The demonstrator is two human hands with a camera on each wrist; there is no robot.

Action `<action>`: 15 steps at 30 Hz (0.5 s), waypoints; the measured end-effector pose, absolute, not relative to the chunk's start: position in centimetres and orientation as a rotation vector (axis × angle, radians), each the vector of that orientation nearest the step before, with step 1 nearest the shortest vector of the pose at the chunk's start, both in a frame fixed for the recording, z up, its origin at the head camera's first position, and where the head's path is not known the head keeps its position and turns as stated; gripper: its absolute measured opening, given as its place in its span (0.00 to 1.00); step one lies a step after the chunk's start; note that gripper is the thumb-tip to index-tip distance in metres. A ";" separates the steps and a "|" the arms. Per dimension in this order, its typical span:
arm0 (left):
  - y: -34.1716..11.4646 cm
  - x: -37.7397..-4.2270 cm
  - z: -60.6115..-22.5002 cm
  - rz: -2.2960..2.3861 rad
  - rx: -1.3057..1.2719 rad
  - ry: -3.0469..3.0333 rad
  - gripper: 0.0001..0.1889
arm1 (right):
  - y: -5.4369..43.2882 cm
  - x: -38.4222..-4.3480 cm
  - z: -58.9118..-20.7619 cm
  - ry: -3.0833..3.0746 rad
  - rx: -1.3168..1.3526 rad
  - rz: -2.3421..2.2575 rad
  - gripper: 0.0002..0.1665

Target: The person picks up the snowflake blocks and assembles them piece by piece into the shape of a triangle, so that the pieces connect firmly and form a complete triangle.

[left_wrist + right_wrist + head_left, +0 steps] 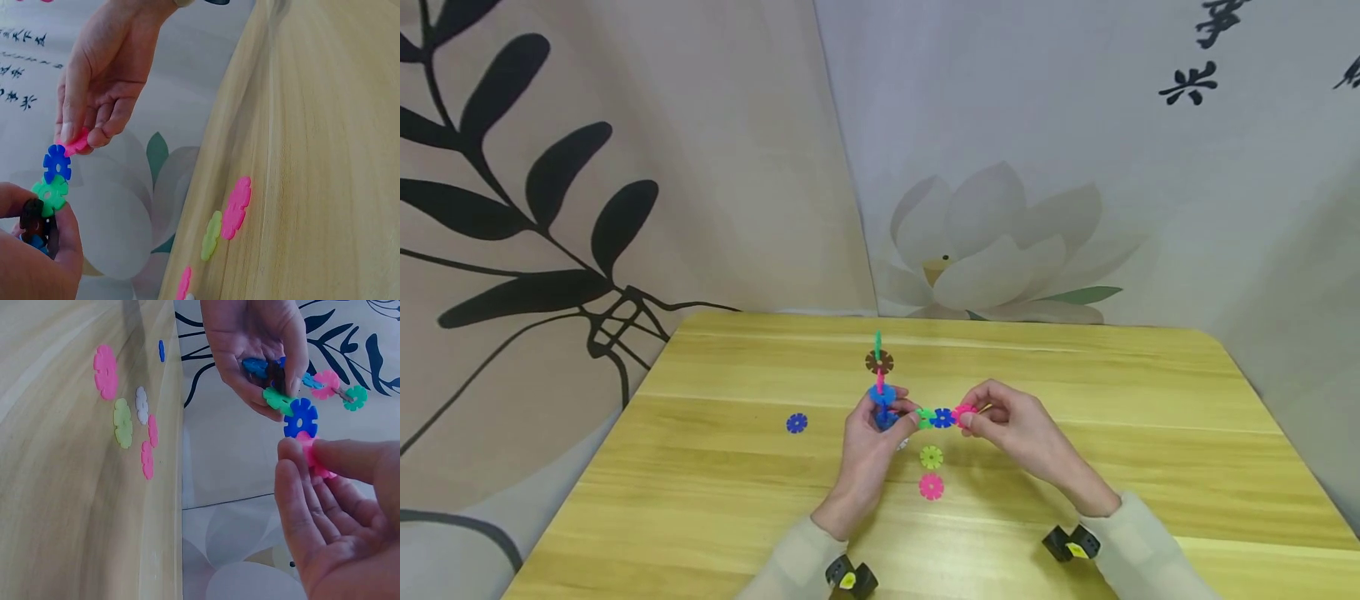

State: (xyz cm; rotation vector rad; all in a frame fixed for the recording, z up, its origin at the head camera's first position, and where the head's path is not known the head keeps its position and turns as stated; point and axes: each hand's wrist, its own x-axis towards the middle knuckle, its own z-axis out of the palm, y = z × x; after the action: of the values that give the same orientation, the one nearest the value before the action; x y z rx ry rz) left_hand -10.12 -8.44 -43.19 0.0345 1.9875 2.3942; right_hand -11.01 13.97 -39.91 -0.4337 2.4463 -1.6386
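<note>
Notched, flower-shaped plastic discs are slotted together into a chain. My left hand (867, 454) holds it around a green disc (279, 400) and the neighbouring discs, partly hidden by the fingers. From that hand a branch rises in the head view, with a light blue disc (882, 395), a brown disc (879, 362) and a thin green one at its top. Sideways from the green disc runs a blue disc (57, 164), joined to a pink disc (317, 455). Thumb and fingers of my right hand (1017, 427) pinch that pink disc. Both hands are raised over the table.
On the wooden table (715, 508) lie a loose blue disc (797, 423), a yellow-green disc (931, 457) and a pink disc (931, 487). The right wrist view also shows a white disc (142, 405) and two smaller-looking pink discs (147, 459). A printed cloth backdrop (760, 167) stands behind.
</note>
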 end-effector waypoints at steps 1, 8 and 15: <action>-8.4 -10.1 -43.2 2.395 0.042 1.983 0.20 | 14.0 -11.0 -39.9 2.454 -0.435 -1.636 0.10; -8.0 -9.9 -43.2 2.345 0.059 2.009 0.22 | 13.9 -10.5 -39.7 2.492 -0.437 -1.658 0.08; -8.0 -9.9 -43.3 2.314 0.002 2.036 0.22 | 13.8 -10.3 -39.9 2.437 -0.435 -1.703 0.07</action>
State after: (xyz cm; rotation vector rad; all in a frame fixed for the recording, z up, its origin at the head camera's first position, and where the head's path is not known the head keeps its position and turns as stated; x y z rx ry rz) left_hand -9.87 -7.97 -43.26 0.0018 2.0360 2.3141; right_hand -10.29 13.81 -39.94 -0.4352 2.4365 -1.7030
